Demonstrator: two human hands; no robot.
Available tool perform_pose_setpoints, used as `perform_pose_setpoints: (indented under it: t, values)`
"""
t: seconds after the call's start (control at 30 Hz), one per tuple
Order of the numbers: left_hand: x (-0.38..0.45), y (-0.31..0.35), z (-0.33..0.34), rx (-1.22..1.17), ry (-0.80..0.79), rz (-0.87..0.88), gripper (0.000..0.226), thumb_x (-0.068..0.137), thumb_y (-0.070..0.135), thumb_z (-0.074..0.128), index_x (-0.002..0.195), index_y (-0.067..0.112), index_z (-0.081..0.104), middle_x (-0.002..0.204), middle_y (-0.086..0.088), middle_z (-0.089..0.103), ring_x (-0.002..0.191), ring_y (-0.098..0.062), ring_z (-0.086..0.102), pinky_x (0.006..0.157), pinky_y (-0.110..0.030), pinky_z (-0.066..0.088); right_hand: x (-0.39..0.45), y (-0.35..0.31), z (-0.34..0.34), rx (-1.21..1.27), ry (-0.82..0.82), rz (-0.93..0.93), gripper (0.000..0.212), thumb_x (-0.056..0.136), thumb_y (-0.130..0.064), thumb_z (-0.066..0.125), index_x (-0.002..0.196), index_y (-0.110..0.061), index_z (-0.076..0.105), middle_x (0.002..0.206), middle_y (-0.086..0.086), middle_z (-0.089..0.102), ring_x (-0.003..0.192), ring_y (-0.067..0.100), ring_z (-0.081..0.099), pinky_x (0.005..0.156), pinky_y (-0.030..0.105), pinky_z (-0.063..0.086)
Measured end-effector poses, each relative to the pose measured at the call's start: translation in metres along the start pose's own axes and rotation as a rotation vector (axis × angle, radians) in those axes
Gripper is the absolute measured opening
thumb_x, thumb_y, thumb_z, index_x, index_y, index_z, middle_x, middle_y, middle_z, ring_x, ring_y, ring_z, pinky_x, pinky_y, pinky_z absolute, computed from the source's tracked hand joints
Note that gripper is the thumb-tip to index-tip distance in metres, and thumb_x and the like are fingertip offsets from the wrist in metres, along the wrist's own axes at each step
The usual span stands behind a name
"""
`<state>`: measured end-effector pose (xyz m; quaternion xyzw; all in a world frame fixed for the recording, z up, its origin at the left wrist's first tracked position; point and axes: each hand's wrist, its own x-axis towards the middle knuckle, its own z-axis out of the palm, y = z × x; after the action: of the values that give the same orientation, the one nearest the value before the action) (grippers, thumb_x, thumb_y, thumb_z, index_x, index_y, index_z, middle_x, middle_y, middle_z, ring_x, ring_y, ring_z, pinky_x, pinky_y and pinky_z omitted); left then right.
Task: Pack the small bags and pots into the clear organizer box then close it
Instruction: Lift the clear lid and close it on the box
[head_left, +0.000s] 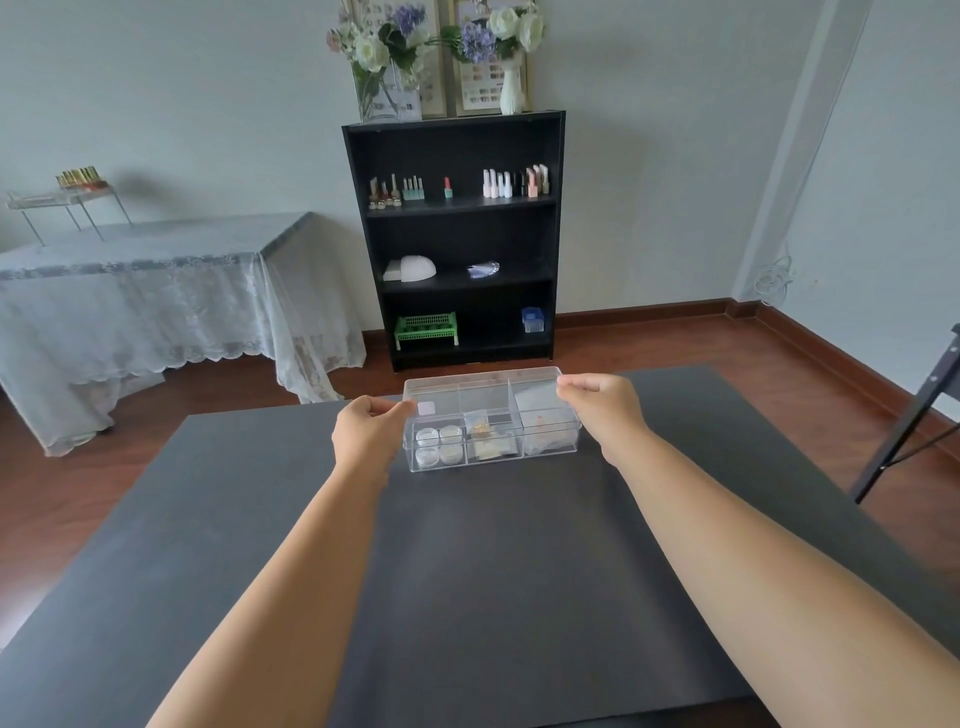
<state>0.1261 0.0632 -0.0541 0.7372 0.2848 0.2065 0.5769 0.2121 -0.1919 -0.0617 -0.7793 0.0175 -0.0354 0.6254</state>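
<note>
A dark desk (467, 571) with bare surface all round holds a clear organizer box (493, 441) near its far edge. Left hand (371, 428) and right hand (605, 402) pinch the raised lid (483, 389) ends.

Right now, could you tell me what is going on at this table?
A person is closing a clear organizer box on the dark table. The left hand and right hand each pinch an end of the clear lid, which is raised over the box. Small pots fill the left compartment and small bags lie in the others.
</note>
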Motion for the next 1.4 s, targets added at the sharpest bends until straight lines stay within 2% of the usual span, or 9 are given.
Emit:
perform_pose_setpoints:
  t: [0.2,0.4,0.73,0.87,0.93,1.07,1.2,1.3,1.4]
  values:
    - [-0.004,-0.007,-0.002,-0.036,-0.003,-0.029,0.025,0.069,0.038,0.077,0.074,0.017,0.063,0.066,-0.001,0.063,0.054,-0.018,0.053,0.055,-0.026,0.047,-0.004,0.001,-0.002,-0.045,-0.003,-0.042,0.021,0.085,-0.021,0.067,0.103,-0.024,0.076,0.109,-0.007,0.072,0.097,0.008,0.060,0.064,0.014,0.040]
    - [-0.009,-0.007,-0.006,-0.051,-0.018,-0.029,0.021,0.070,0.036,0.077,0.082,0.022,0.069,0.068,0.004,0.066,0.056,-0.015,0.056,0.057,-0.026,0.049,-0.011,0.002,-0.005,-0.054,-0.010,-0.058,0.022,0.085,-0.024,0.065,0.104,-0.025,0.076,0.109,-0.009,0.072,0.100,0.009,0.063,0.063,0.014,0.041]
    - [-0.017,-0.007,-0.012,-0.037,-0.040,-0.040,0.019,0.068,0.039,0.077,0.085,0.031,0.077,0.073,0.009,0.074,0.059,-0.011,0.060,0.060,-0.026,0.054,-0.022,0.005,-0.011,-0.045,-0.047,-0.086,0.022,0.086,-0.028,0.068,0.106,-0.026,0.076,0.103,-0.013,0.071,0.094,0.002,0.060,0.073,0.016,0.042]
    - [-0.020,-0.004,-0.013,-0.026,-0.045,-0.052,0.007,0.066,0.035,0.076,0.072,0.037,0.075,0.071,0.004,0.074,0.055,-0.016,0.052,0.058,-0.030,0.050,-0.025,0.007,-0.012,-0.017,-0.048,-0.053,0.019,0.084,-0.025,0.070,0.101,-0.028,0.077,0.094,-0.018,0.068,0.101,0.011,0.063,0.086,0.028,0.052]
    - [-0.021,-0.003,-0.013,-0.020,-0.044,-0.040,0.005,0.066,0.033,0.074,0.069,0.037,0.076,0.070,0.003,0.074,0.054,-0.017,0.050,0.057,-0.030,0.048,-0.027,0.008,-0.012,-0.003,-0.042,-0.047,0.020,0.083,-0.024,0.070,0.101,-0.028,0.077,0.097,-0.016,0.069,0.102,0.014,0.064,0.091,0.032,0.052]
    - [-0.024,-0.003,-0.013,-0.018,-0.041,-0.028,0.009,0.070,0.029,0.074,0.077,0.034,0.078,0.072,0.002,0.075,0.055,-0.016,0.050,0.055,-0.027,0.049,-0.031,0.006,-0.011,-0.036,-0.032,-0.066,0.025,0.085,-0.020,0.067,0.108,-0.024,0.075,0.114,-0.007,0.071,0.104,0.012,0.063,0.084,0.024,0.046]
    - [-0.022,0.002,-0.014,0.118,-0.046,0.025,0.014,0.073,0.028,0.072,0.085,0.027,0.079,0.067,0.007,0.070,0.055,-0.015,0.058,0.057,-0.025,0.052,-0.031,-0.002,-0.010,-0.296,-0.038,-0.184,0.026,0.090,-0.018,0.060,0.112,-0.020,0.074,0.118,-0.001,0.067,0.100,0.013,0.060,0.080,0.022,0.042]
    - [-0.018,0.010,-0.013,0.414,-0.020,0.249,0.027,0.079,0.029,0.069,0.105,0.024,0.075,0.097,0.004,0.068,0.088,-0.020,0.064,0.073,-0.028,0.050,-0.026,-0.013,-0.005,-0.509,-0.023,-0.329,0.021,0.091,-0.016,0.060,0.106,-0.015,0.075,0.117,0.006,0.055,0.096,0.018,0.055,0.077,0.024,0.040]
    - [-0.017,0.022,-0.001,0.648,-0.034,0.483,0.044,0.089,0.041,0.059,0.129,0.022,0.062,0.132,-0.001,0.056,0.121,-0.025,0.049,0.089,-0.033,0.042,-0.019,-0.026,0.004,-0.612,-0.036,-0.436,0.028,0.094,-0.018,0.056,0.119,-0.015,0.068,0.131,0.006,0.051,0.117,0.024,0.049,0.088,0.029,0.042]
